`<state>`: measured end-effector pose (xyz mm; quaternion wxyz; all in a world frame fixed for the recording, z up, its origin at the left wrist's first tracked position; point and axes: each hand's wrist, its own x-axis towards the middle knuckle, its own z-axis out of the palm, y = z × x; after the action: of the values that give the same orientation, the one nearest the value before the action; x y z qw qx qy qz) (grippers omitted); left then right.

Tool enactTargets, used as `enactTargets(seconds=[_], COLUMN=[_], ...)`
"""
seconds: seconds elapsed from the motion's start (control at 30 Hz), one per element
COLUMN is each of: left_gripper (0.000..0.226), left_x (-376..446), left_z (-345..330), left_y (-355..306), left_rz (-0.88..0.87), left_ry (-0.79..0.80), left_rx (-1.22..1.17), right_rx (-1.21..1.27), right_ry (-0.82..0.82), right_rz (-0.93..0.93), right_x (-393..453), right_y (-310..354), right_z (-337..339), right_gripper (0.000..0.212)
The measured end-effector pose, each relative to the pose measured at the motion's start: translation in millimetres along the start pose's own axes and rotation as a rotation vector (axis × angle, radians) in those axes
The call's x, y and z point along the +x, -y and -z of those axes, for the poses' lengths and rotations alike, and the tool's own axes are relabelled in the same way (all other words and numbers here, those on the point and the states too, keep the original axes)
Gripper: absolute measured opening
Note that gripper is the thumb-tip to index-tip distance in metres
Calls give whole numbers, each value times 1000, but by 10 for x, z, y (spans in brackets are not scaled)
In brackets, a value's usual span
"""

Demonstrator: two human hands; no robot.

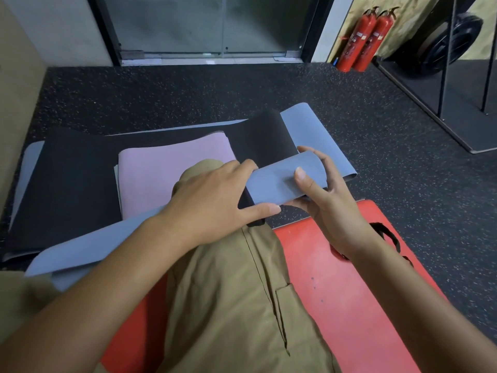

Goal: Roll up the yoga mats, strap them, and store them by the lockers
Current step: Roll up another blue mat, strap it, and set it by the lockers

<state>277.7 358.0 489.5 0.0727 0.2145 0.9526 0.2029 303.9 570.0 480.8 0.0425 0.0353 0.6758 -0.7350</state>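
Observation:
A thin mat, grey-blue (277, 184) on one face and black on the other, lies across my knee with its near end curled into a loose roll. My right hand (322, 195) grips that rolled end, thumb on top and fingers underneath. My left hand (215, 203) presses flat on the mat just left of the roll, over my knee. The rest of the mat (263, 135) runs away across the floor, black side up, with its grey-blue far end showing. A pink mat (161, 173) lies flat under it. A black strap (390, 235) lies on the red mat (336, 278) I sit on.
Two red fire extinguishers (365, 41) stand against the back wall at the right. A glass door (209, 25) fills the middle of the far wall. A black metal stand base (457, 117) and a wheel (451, 41) occupy the right side. Speckled black rubber floor (161, 98) lies ahead.

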Motion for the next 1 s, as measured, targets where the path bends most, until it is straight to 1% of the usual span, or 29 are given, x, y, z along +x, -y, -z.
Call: enactTargets(seconds=[0.13, 0.23, 0.3, 0.4, 0.5, 0.57, 0.63, 0.73, 0.9, 1.0], left_gripper=[73, 66, 68, 76, 80, 80, 82, 91, 110, 108], left_x=[19, 33, 34, 14, 3, -18, -69, -239, -728, -1078], left_z=[-35, 2, 37, 123, 246, 388, 594, 980, 1547, 1743], left_y=[-105, -221, -226, -184, -184, -151, -73, 126, 595, 891], left_rz=[27, 50, 60, 66, 70, 73, 71, 86, 154, 235], left_ry=[-48, -54, -32, -18, -36, -63, -92, -112, -62, -39], left_rx=[5, 53, 22, -29, -102, -150, -165, -124, -34, 2], right_rx=[-54, -104, -55, 1, -5, 7, 28, 106, 140, 147], right_ry=[45, 20, -2, -11, 10, 14, 40, 102, 163, 219], right_rz=[-14, -12, 2, 22, 55, 75, 94, 94, 85, 79], right_x=[26, 43, 44, 65, 115, 160, 216, 308, 418, 433], right_y=[-28, -27, 28, 154, 286, 375, 453, 531, 551, 517], right_z=[27, 12, -32, -119, -246, -372, -526, -793, -1334, -1692], right_gripper=[73, 69, 67, 57, 44, 40, 41, 47, 43, 40])
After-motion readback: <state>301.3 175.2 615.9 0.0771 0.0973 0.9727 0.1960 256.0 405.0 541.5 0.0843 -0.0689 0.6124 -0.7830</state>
